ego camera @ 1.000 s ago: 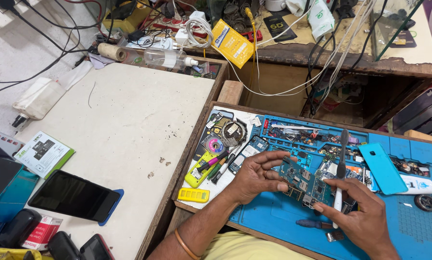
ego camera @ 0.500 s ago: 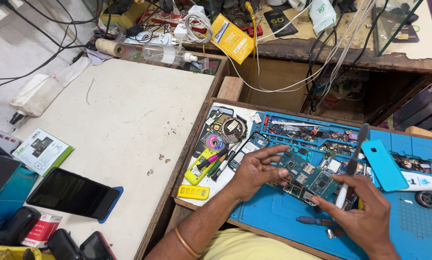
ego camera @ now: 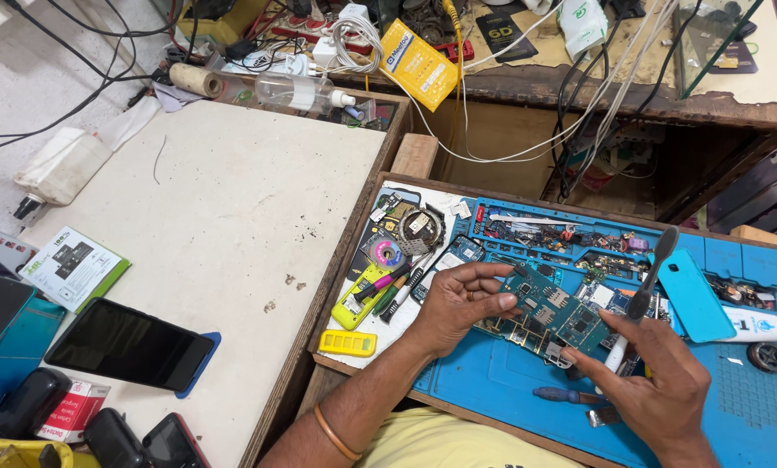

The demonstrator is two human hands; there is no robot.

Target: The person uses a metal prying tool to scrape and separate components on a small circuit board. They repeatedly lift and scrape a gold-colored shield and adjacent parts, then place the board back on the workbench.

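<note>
While both hands, left (ego camera: 459, 303) and right (ego camera: 657, 381), grip a flat green circuit board (ego camera: 549, 316), right also pinches a slim brush (ego camera: 644, 290).

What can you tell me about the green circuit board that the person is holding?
The circuit board is a thin, flat, dark teal-green piece, irregular in outline, studded with small silvery metal cans and tiny dark components. It is bare, out of any casing. It is held roughly level just above the blue mat, the left hand gripping its left end with thumb on top, the right hand touching its right edge. That hand also holds a black-and-white brush.
</note>
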